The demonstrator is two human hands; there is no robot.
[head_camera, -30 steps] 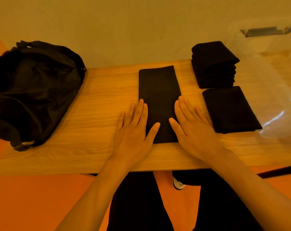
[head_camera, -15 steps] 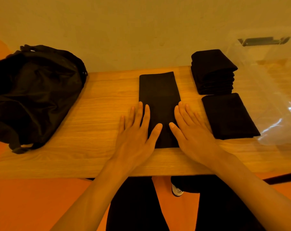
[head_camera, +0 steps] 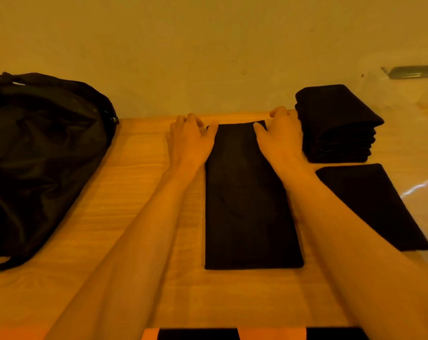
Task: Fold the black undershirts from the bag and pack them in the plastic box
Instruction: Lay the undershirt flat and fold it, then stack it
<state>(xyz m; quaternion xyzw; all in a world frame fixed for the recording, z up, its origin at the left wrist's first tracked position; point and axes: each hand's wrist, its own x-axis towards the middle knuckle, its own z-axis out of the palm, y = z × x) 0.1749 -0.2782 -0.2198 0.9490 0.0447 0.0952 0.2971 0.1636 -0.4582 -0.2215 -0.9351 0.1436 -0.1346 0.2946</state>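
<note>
A black undershirt [head_camera: 247,204], folded into a long narrow strip, lies lengthwise on the wooden table [head_camera: 139,192]. My left hand [head_camera: 190,138] pinches its far left corner, fingers curled. At the far right corner my right hand [head_camera: 280,136] pinches the cloth the same way. A stack of folded black undershirts [head_camera: 335,123] stands at the back right, and a single folded one [head_camera: 370,207] lies in front of it. The clear plastic box [head_camera: 409,99] is at the right edge, only faintly visible. The black bag [head_camera: 41,155] slumps at the left.
A plain wall runs close behind the table's far edge. A dark latch of the box [head_camera: 411,71] shows at the upper right. Bare wood lies between the bag and the strip. My dark-clothed legs show below the table's near edge.
Both hands left the near end of the strip, where they lay flat, and reached to its far end, now curled on the corners. The camera has leaned forward over the table.
</note>
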